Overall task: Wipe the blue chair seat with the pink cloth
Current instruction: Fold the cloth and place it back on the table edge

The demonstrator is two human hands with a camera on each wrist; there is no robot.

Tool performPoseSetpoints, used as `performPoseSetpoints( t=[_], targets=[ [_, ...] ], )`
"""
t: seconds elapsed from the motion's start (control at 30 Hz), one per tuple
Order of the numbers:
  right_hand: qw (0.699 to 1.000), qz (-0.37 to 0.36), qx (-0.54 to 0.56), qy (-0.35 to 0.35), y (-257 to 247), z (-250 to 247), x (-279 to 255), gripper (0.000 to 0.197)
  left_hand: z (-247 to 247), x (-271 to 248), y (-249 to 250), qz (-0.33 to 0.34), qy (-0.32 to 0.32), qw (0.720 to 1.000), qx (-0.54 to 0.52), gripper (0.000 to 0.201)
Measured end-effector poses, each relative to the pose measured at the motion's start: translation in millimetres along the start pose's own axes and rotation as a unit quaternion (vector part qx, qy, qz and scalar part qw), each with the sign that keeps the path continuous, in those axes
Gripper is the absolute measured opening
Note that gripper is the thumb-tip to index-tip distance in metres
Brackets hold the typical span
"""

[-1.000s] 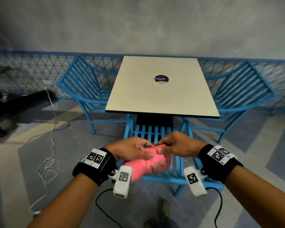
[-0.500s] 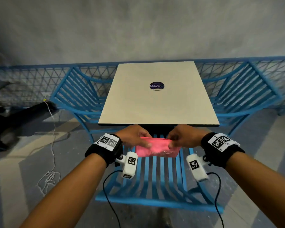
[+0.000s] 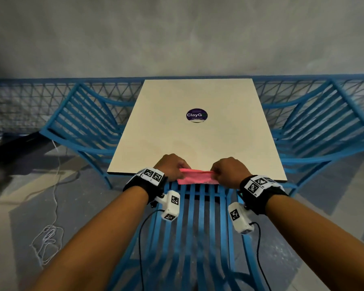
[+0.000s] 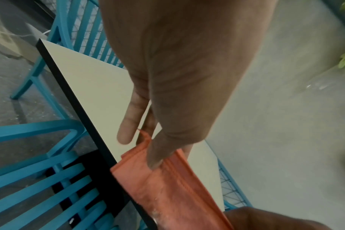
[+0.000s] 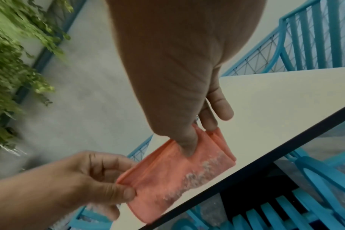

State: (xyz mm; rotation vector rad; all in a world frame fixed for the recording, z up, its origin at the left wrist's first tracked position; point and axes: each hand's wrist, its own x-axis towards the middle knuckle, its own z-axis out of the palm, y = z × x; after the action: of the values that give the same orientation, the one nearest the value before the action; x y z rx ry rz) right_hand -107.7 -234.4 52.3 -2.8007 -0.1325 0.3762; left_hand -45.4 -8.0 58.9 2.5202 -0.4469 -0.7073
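Soft, even daylight — no glare; wide-angle bending at edges, wrist views slightly blurred.

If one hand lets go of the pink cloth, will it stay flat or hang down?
The pink cloth would probably hang down: it looks thin, folded and creased, pulled taut only between the left hand and right hand. It seems light, since fingers alone pinch it.

Chair seat partly concealed beneath table

The blue chair seat (image 3: 194, 225) is cut off by the bottom edge; its far end is hidden under the table (image 3: 198, 143) and pink cloth (image 3: 197, 179).
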Motion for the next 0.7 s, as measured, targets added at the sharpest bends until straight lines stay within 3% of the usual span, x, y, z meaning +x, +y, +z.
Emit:
performPoseSetpoints(
  t=[0.37, 0.6, 0.7],
  targets=[
    [0.994, 0.002, -0.005, 0.109, 43.1, 46.3, 81.7, 0.020, 34.7, 95.0, -17.4, -0.039, 0.183, 0.982, 0.001, 0.028],
    [0.988, 0.018, 0.004, 0.155, 55.3, 73.7, 109.1, 0.015, 60.3, 123.2, -32.4, -0.032, 0.252, 0.967, -0.008, 0.015],
    [0.992, 0.009, -0.010, 0.123, 60.9, 92.9, 108.4, 0.017, 83.7, 124.2, -48.2, -0.032, 0.228, 0.973, 0.017, 0.021]
  ],
)
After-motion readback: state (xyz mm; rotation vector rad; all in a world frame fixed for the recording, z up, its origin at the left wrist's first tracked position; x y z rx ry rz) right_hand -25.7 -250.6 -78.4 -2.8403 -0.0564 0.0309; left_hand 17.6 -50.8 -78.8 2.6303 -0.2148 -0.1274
